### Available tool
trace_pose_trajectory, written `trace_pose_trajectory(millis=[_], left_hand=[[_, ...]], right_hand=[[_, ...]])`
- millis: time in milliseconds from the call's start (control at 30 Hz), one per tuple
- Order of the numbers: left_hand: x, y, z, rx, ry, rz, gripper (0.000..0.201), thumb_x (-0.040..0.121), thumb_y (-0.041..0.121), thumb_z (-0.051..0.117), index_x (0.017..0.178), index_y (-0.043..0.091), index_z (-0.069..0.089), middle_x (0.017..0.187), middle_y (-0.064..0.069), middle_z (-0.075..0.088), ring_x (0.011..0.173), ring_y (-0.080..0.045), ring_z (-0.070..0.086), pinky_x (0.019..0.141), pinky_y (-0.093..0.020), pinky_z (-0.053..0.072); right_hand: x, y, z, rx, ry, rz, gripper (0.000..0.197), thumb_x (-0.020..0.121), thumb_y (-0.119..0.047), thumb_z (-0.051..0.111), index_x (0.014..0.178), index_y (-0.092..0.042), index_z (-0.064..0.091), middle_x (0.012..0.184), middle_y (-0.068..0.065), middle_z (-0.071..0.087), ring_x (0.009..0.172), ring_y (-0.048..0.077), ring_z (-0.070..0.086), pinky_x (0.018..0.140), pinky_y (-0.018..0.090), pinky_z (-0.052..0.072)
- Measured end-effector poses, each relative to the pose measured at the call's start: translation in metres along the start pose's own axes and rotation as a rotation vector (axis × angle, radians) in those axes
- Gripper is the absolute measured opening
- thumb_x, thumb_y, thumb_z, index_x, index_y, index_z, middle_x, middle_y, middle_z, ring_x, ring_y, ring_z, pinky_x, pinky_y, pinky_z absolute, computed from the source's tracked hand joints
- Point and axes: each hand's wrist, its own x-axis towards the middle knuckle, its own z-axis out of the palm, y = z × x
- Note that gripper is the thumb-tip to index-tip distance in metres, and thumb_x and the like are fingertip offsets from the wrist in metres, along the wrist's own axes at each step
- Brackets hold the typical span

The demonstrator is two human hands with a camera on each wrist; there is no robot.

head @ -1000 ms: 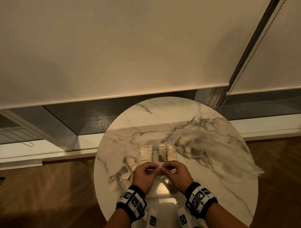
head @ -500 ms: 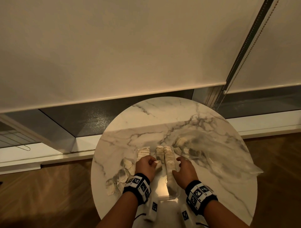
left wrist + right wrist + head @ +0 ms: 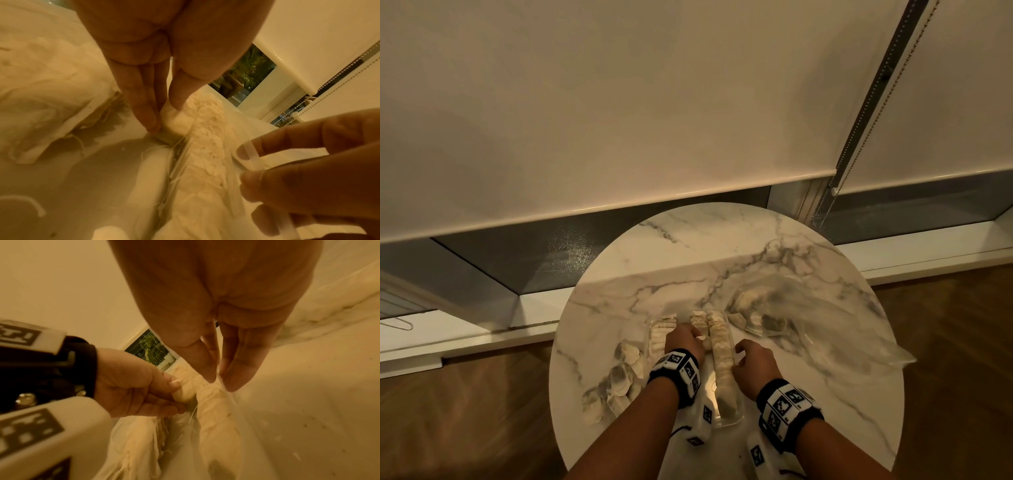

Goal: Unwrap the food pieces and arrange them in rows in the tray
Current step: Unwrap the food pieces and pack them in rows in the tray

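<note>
Left hand (image 3: 683, 341) pinches a pale, soft food piece (image 3: 174, 125) between thumb and fingertips (image 3: 148, 116), lowering it into the middle row of the clear shallow plastic tray (image 3: 732, 419) on the round white marble-pattern table (image 3: 825, 394). The piece looks to be touching the tray floor already, but the wrist view is too blurred to be sure.

Right hand (image 3: 751, 368) sits at the tray's right edge, thumb and fingers (image 3: 240, 374) together, pinching the thin clear rim and steadying the tray.

Progress, as a judgement: well along but not finished.
- Right row (image 3: 722, 359): runs nearly the full length of the tray.
- Middle row: short, only at the far end; the piece in hand extends it.
- Left row (image 3: 661, 330): partly hidden by the left hand, looks short as well.
- Near half of the tray's left and middle lanes looks bare.

Crumpled empty pale wrappers (image 3: 619, 377) pile up on the table left of the tray. A clear plastic bag (image 3: 808, 329) lies to the right with a few pale pieces inside, so more unwrapping likely remains.
</note>
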Motion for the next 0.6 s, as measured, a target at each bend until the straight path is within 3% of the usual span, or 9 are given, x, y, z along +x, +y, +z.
trace_pose_trajectory(millis=[200,333,600], left_hand=[[0.009,0.003,0.003,-0.028,0.055,-0.003,0.015,0.095,0.019,0.056,0.105,0.015,0.066,0.112,-0.010,0.068,0.103,-0.029,0.063,0.079,-0.026,0.049],[0.009,0.002,0.007,-0.029,0.098,-0.003,0.015,0.092,0.021,0.056,0.104,0.012,0.059,0.104,-0.012,0.067,0.097,-0.031,0.063,0.081,-0.033,0.053],[0.010,0.011,0.010,0.078,0.022,-0.051,0.039,0.093,0.019,0.053,0.128,0.004,0.047,0.126,-0.019,0.060,0.118,-0.035,0.057,0.098,-0.037,0.047]], right_hand=[[0.001,0.000,0.000,-0.008,-0.011,0.009,0.027,0.087,-0.018,0.061,0.114,-0.021,0.063,0.102,0.006,0.069,0.089,0.019,0.065,0.072,0.024,0.050],[0.002,0.000,0.000,-0.006,-0.018,0.010,0.027,0.087,-0.017,0.061,0.114,-0.021,0.063,0.100,0.006,0.069,0.087,0.019,0.065,0.070,0.024,0.050],[0.001,-0.001,-0.001,-0.004,-0.024,-0.001,0.025,0.088,-0.021,0.061,0.113,-0.022,0.062,0.100,0.005,0.069,0.083,0.017,0.063,0.067,0.021,0.045]])
